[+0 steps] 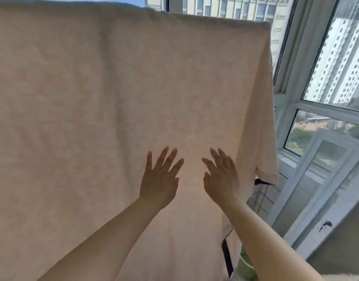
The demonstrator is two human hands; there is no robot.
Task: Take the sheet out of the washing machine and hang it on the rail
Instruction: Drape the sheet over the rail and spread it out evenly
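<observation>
A large pale peach sheet (pixel 113 88) hangs spread out in front of me and fills most of the view. Its top edge folds over the rail, which stays hidden under the cloth except near the upper right corner (pixel 266 24). My left hand (pixel 160 179) is raised against the lower middle of the sheet with its fingers straight and spread. Close to its right, my right hand (pixel 222 179) is held the same way, palm toward the cloth. Neither hand holds any fabric. The washing machine is not in view.
Tall windows (pixel 336 67) with white frames stand to the right, with high-rise buildings outside. An open window panel (pixel 316 189) leans inward at the lower right. A dark strap or frame piece (pixel 227 258) shows below the sheet's right edge.
</observation>
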